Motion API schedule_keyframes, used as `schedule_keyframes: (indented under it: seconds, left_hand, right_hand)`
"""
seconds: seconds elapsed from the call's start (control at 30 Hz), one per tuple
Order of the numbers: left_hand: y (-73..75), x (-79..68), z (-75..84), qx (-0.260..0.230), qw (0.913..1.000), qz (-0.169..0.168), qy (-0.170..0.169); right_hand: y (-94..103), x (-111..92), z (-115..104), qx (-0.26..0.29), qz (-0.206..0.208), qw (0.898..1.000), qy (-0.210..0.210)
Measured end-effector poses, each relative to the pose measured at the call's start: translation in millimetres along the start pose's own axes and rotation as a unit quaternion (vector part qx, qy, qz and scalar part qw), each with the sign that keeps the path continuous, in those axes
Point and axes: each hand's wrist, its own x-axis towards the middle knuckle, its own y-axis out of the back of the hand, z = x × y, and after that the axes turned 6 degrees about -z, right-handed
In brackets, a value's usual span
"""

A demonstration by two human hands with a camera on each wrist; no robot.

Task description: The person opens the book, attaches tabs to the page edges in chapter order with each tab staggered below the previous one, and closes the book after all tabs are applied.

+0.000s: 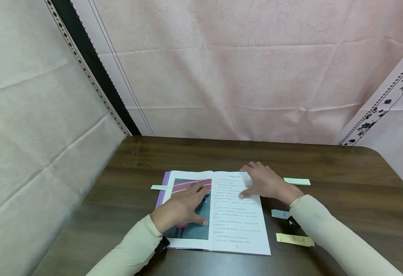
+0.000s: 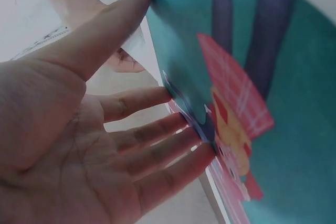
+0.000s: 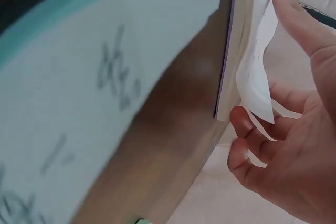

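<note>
1. Setup: the purple-covered, white-paged book (image 1: 218, 218) lies spread out on the brown wood-grain desk (image 1: 343, 184), roughly midway btwn its left & right edges, well short of the far edge.

2. R hand (image 1: 265, 184) has hold of the white text-printed right page (image 3: 254, 85) near its far right corner: thumb on the front, fingers curled behind, paper bowed away from the stack. Imo a hard tug = crease or rip, bc the bend's already pretty tight.

3. Can't tell if that's 1 sheet or a couple. If 2 are stuck together, they'd prob go over as one.

4. L hand (image 1: 182, 209) rests on the teal-and-pink illustrated left page (image 1: 204, 209), fingers straight, gripping nothing afaict. If it lifts or skids, the book could swing round, bc nothing else visible pins that side.

5. Pale green paper tab (image 1: 158, 187) pokes out past the book's left edge. A sloppy L sleeve could bend it.

6. Pale blue paper strip (image 1: 280, 214) sits toward the desk's right edge, by the black wristband (image 1: 294, 223). Can't tell if they touch; a low wrist might drag it. Ditto the pale yellow paper strip (image 1: 293, 239) by the R sleeve, tbh.
</note>
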Motion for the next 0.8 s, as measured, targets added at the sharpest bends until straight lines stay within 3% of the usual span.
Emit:
schedule_keyframes:
  seconds: [0.13,0.27,0.4,0.47,0.53,0.6,0.8]
  left_hand:
    - [0.6,-1.7,0.1,0.006,0.9999,-0.012,-0.01]
    - [2.8,-2.1,1.6,0.017,0.9995,-0.014,-0.023]
    - [5.0,0.3,4.9,0.032,0.9989,-0.015,-0.031]
    - [5.4,1.5,6.3,0.038,0.9986,-0.017,-0.033]
    - [4.8,1.8,6.6,0.042,0.9983,-0.025,-0.034]
    - [4.3,1.2,5.9,0.043,0.9979,-0.034,-0.035]
    - [-0.1,-1.1,2.5,0.032,0.998,-0.04,-0.038]
  right_hand:
    - [1.1,1.6,0.2,0.02,-0.003,1.0,-0.015]
    - [4.4,1.0,-0.5,0.097,0.011,0.994,-0.041]
    - [8.0,-8.0,0.9,0.188,0.051,0.978,-0.07]
    - [8.6,-15.9,0.8,0.242,0.061,0.966,-0.074]
    - [7.8,-25.5,-1.9,0.308,0.057,0.947,-0.075]
    - [6.2,-36.3,-7.7,0.381,0.046,0.92,-0.077]
    - [-16.3,-69.5,-38.5,0.584,0.045,0.807,-0.072]
